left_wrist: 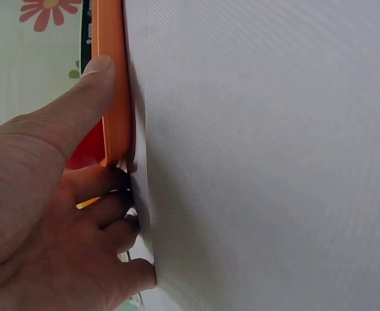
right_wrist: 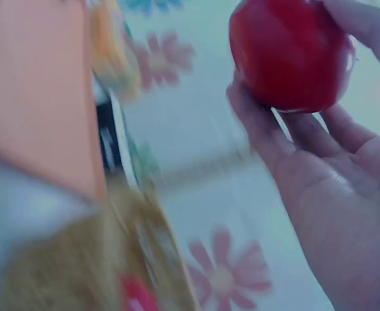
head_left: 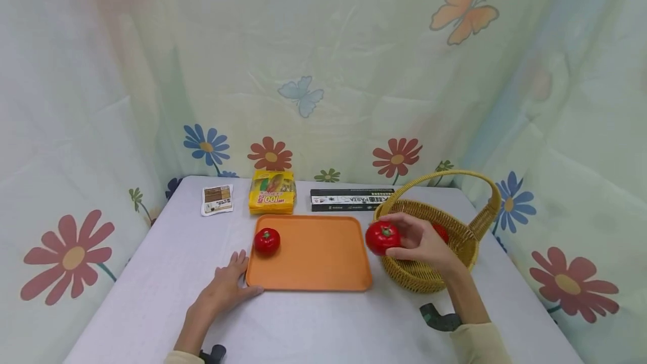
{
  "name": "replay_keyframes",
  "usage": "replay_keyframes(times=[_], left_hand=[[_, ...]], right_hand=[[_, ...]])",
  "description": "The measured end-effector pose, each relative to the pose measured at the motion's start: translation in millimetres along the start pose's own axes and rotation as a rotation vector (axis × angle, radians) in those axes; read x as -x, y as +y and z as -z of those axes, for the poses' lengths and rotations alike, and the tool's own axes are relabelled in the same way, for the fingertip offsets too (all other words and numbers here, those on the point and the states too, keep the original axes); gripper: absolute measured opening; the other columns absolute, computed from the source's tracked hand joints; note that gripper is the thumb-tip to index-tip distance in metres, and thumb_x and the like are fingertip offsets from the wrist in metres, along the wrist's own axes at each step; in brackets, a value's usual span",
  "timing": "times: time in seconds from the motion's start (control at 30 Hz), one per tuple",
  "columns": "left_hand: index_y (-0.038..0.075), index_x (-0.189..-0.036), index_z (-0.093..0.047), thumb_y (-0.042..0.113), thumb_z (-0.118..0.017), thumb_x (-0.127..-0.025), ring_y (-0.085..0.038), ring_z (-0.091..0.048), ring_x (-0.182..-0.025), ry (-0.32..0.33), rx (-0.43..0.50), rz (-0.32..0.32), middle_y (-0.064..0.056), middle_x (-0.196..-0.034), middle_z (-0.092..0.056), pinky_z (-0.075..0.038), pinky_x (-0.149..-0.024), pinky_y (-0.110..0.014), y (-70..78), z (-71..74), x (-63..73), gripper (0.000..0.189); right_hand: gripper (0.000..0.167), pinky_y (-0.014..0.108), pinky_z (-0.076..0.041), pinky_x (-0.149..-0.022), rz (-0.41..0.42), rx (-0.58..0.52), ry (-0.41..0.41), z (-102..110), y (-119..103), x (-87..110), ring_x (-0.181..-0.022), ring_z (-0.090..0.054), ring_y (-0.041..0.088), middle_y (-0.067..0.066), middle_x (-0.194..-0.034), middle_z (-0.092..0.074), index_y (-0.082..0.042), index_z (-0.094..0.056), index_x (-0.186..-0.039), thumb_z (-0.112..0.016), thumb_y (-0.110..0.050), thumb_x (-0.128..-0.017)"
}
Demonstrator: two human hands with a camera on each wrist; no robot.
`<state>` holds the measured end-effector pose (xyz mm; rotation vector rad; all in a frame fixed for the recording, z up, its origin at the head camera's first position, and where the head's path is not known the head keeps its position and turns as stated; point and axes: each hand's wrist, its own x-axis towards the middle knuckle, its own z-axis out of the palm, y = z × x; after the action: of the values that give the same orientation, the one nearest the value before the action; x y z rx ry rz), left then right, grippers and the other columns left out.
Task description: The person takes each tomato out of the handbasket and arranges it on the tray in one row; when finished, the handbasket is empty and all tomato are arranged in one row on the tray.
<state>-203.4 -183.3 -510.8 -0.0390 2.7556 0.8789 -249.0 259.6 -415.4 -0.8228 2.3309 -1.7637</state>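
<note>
My right hand [head_left: 419,240] holds a glossy red tomato [head_left: 382,237] between thumb and fingers, up over the left rim of a woven basket [head_left: 467,246]. In the right wrist view the held tomato [right_wrist: 293,55] shows clearly, with fingers beneath it. Another red, round thing [head_left: 441,232] lies in the basket, partly hidden by the hand. At the near left corner of an orange tray [head_left: 318,254], my left hand [head_left: 227,285] rests with fingers extended along the side and the thumb [left_wrist: 96,84] against the front edge. A second tomato [head_left: 267,241] sits on the tray's left part.
Behind the tray stand a yellow food packet [head_left: 272,192] and a long black-and-white pasta box [head_left: 349,199]. A small white-and-brown packet [head_left: 217,200] lies at the far left. The basket's tall handle [head_left: 445,173] arches above its right side. Floral curtains surround the white table [head_left: 167,257].
</note>
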Motion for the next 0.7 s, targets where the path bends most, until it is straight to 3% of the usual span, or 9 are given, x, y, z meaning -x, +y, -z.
replay_keyframes(times=[0.17, 0.27, 0.4, 0.53, 0.7], left_hand=[[0.001, -0.166, -0.038, 0.043, -0.086, -0.091, -0.061, -0.019, -0.157, 0.01, -0.004, -0.002, -0.027, -0.174, -0.025, -0.023, -0.12, -0.081, -0.2, 2.3, 0.4, 0.099], [0.001, -0.165, -0.038, 0.043, -0.087, -0.09, -0.06, -0.02, -0.158, 0.007, -0.001, -0.004, -0.026, -0.174, -0.026, -0.022, -0.122, -0.079, 0.9, 2.1, 0.0, 0.099], [0.001, -0.165, -0.039, 0.044, -0.087, -0.09, -0.062, -0.021, -0.156, 0.005, -0.001, 0.013, -0.027, -0.174, -0.026, -0.025, -0.12, -0.08, 2.7, 1.5, -0.2, 0.099], [0.002, -0.165, -0.039, 0.044, -0.087, -0.09, -0.065, -0.022, -0.154, 0.008, -0.009, 0.025, -0.027, -0.174, -0.027, -0.028, -0.118, -0.081, 3.4, 0.8, 0.2, 0.099], [0.001, -0.165, -0.039, 0.043, -0.087, -0.09, -0.063, -0.022, -0.155, 0.016, -0.018, 0.014, -0.027, -0.174, -0.027, -0.028, -0.119, -0.08, 3.1, 1.3, 1.5, 0.098]], right_hand=[[0.065, 0.034, -0.062, -0.101, -0.079, -0.062, -0.038, -63.1, 12.1, -32.1, -0.129, -0.065, 0.029, 0.021, -0.145, -0.065, 0.002, -0.059, -0.146, -0.087, -0.007, -0.089], [0.067, 0.036, -0.061, -0.103, -0.138, -0.066, 0.023, -100.4, 26.5, -52.4, -0.129, -0.065, 0.035, 0.02, -0.146, -0.065, 0.001, -0.061, -0.148, -0.089, -0.01, -0.088], [0.068, 0.042, -0.063, -0.102, -0.177, 0.029, 0.132, -143.1, 49.6, -74.7, -0.124, -0.067, 0.036, 0.017, -0.141, -0.069, 0.0, -0.064, -0.146, -0.093, -0.014, -0.086], [0.069, 0.047, -0.062, -0.102, -0.22, 0.14, 0.198, -171.6, 64.7, -87.3, -0.125, -0.065, 0.036, 0.016, -0.138, -0.069, -0.002, -0.065, -0.144, -0.095, -0.015, -0.084], [0.067, 0.051, -0.061, -0.105, -0.238, 0.197, 0.237, -188.2, 70.1, -95.1, -0.131, -0.062, 0.04, 0.018, -0.14, -0.066, -0.002, -0.065, -0.143, -0.094, -0.008, -0.083]])
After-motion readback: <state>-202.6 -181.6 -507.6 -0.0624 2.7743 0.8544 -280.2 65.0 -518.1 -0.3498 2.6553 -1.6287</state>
